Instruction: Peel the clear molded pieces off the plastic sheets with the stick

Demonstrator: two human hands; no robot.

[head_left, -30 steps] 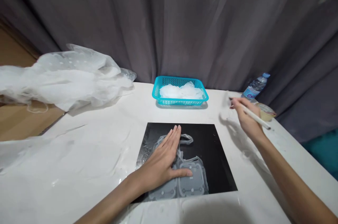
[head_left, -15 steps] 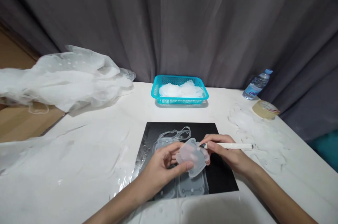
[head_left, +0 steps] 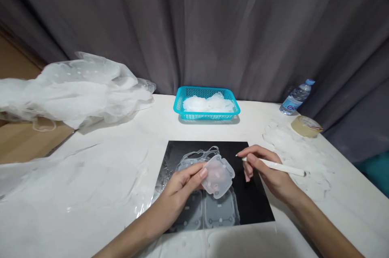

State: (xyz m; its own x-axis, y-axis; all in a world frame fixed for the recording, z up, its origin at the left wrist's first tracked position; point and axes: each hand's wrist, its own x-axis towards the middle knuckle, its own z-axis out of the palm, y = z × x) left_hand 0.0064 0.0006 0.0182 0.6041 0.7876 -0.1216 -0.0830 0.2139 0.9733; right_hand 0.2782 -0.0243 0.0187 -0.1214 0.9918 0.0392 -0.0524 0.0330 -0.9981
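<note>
My left hand (head_left: 187,180) pinches a translucent, rounded silicone-like piece (head_left: 219,177) by its left edge, thumb on the face toward me. The piece has notched sides and small round marks near its corners. Gripped in my right hand (head_left: 267,165) is a slim white pen-shaped tool (head_left: 284,167), its tip pointing left and apart from the piece. Below both hands lies a black mat (head_left: 253,205). On the mat rests a translucent sheet (head_left: 220,211) with similar rounded shapes and a thin looped offcut (head_left: 209,152) at its top; my left hand covers part of it.
A turquoise basket (head_left: 207,116) at the back holds translucent pieces. Crumpled translucent sheets (head_left: 100,96) are heaped at the left over cardboard (head_left: 30,138). To the right are a water bottle (head_left: 296,98), a tape roll (head_left: 306,126) and scattered clear scraps (head_left: 291,148).
My right hand has moved right and slightly up with the tool, away from the piece. My left hand has turned the piece and now holds it by its left edge.
</note>
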